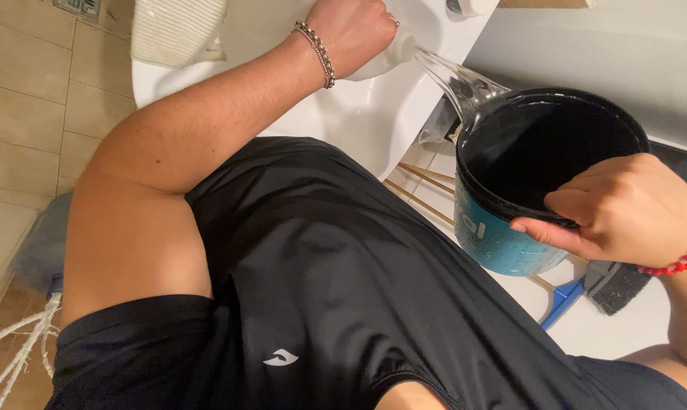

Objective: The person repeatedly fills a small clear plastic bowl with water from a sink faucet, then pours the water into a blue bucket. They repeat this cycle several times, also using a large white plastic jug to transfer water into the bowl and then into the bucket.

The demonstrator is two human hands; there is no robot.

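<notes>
Filling: right hand point(624, 209) clamps bucket point(522, 228) rim, growing heavy, wet; left hand point(355, 34) clenched on white spout point(393, 57).

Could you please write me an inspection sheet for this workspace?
Surface: white sink, wet stream leaving its edge.
Job's things: teal bucket with black rim, water pouring in.
Clutter: mop strands; blue brush; wooden sticks.
Hands: left hand closed on something white at the sink; right hand gripping the bucket rim.
Cables: nothing seen.
Surroundings: beige tiled floor; cream cloth.
</notes>
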